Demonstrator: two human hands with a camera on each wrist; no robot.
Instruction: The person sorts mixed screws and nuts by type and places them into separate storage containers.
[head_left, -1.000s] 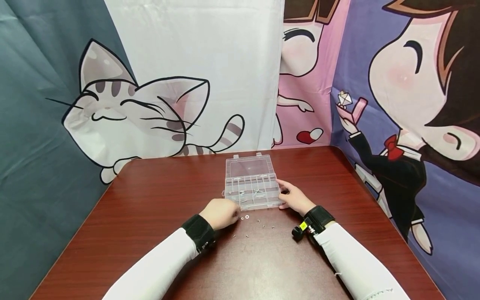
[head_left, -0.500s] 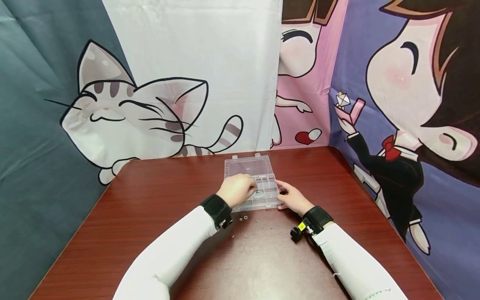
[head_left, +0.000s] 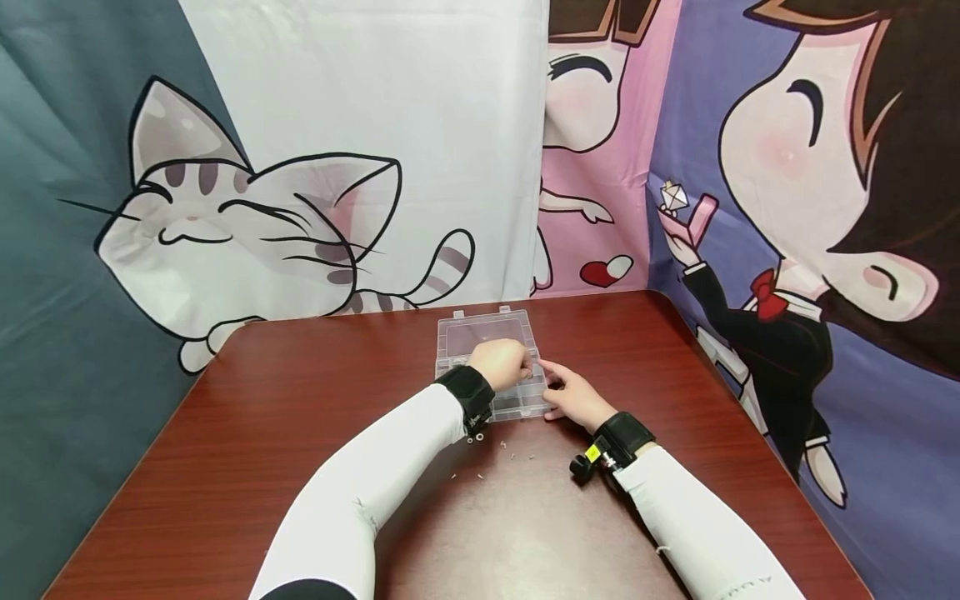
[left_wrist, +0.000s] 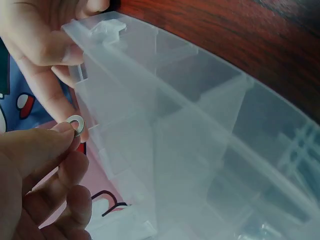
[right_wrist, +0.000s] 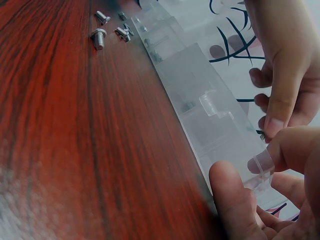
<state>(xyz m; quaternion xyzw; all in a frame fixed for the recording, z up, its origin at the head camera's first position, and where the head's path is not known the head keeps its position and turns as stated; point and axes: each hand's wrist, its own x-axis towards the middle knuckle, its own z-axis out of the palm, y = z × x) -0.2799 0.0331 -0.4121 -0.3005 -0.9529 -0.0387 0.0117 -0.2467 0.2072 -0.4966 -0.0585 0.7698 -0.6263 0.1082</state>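
My left hand [head_left: 501,364] is over the right part of a clear plastic compartment box [head_left: 517,412]. Its thumb and index finger pinch a small metal washer [left_wrist: 81,123], seen in the left wrist view above the dividers near the box's side wall. The box stands with its lid [head_left: 483,331] folded back. My right hand [head_left: 581,398] grips the box's right end, thumb [right_wrist: 227,187] at the front corner and fingers along the side. Small metal pieces show inside some compartments; the left hand and sleeve hide part of the box in the head view.
Before the box on the brown table [head_left: 330,375] lie small washers [head_left: 480,437] and several loose screws [right_wrist: 99,39]. More small screws [head_left: 481,477] lie nearer the front. A cartoon-printed cloth [head_left: 420,100] hangs behind the table.
My left hand has moved from the box's front left corner up and rightward over its right compartments, close to the right hand. The right hand stays at the box's end. The head view shifts slightly.
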